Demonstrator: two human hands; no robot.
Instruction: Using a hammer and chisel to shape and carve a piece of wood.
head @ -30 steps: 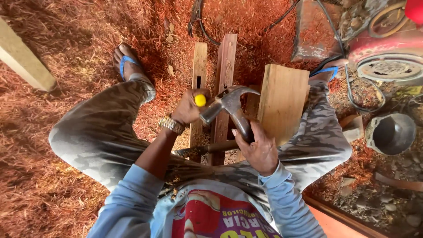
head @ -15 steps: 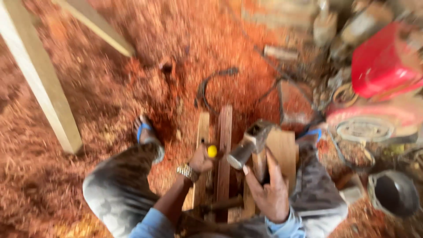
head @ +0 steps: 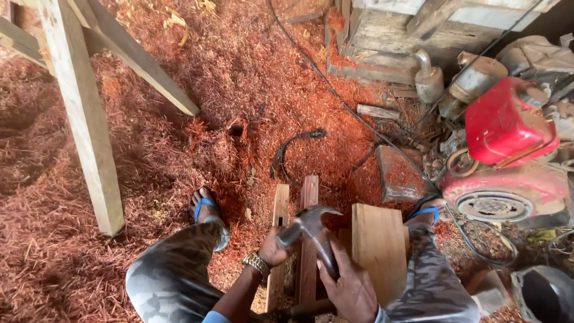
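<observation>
at the far left stands a pale wooden frame leg [head: 89, 131] on a floor covered in red sawdust [head: 179, 119]. the left hand [head: 274, 248], with a wristwatch [head: 257, 263], is closed near the head end of a claw hammer [head: 311, 224], just above two narrow wooden slats [head: 293, 239]; what its fingers pinch i cannot tell. the right hand [head: 350, 287] has a closed grip around the hammer handle. right of it a wide board [head: 379, 245] stands between the knees. further right is a red engine [head: 508, 149]. i think a blow could land on the left fingers, because they sit so close to the hammer head, or the slats could shift in the loose sawdust
</observation>
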